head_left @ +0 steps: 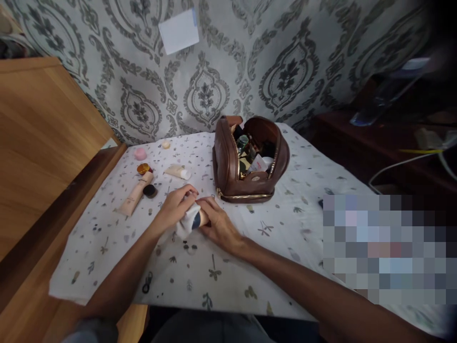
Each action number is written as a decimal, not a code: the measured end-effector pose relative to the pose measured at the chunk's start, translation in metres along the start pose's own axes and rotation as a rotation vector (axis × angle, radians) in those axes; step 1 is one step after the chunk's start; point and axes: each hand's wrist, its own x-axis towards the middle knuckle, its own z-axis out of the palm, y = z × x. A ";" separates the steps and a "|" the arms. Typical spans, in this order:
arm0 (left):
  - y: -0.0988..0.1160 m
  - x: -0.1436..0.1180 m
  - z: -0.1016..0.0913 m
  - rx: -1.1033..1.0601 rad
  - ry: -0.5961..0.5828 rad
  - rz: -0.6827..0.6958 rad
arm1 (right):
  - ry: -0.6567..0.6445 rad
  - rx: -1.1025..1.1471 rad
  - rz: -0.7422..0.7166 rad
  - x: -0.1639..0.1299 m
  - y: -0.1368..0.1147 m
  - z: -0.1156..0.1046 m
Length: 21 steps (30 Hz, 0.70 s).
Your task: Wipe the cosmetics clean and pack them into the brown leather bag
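My left hand wraps a white cloth around 1 small tube; right hand pinches its other end, just in front of the brown pouch. Tube looks light, slick; grip mid-body

We sit in a home room: damask wallpaper, a wooden cabinet, a leaf-print tablecloth, and a brown toiletry bag among cosmetics.

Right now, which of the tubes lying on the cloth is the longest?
The beige tube at the left, lying diagonally by the dark round pot. The white tube nearer the bag is clearly shorter.
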 end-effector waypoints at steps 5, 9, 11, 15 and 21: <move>-0.021 0.010 0.008 -0.476 -0.013 -0.119 | 0.028 0.433 0.148 0.002 -0.002 0.006; -0.018 0.006 0.030 -0.532 0.212 -0.079 | 0.144 0.711 0.325 0.006 0.001 0.006; -0.012 0.002 0.037 -0.466 0.243 -0.049 | 0.198 0.732 0.363 0.008 0.002 0.002; -0.002 -0.005 0.039 -0.417 0.182 0.044 | 0.210 0.683 0.384 0.011 0.001 -0.004; -0.003 -0.003 0.028 -0.461 0.161 0.090 | 0.117 0.519 0.338 0.011 -0.003 -0.006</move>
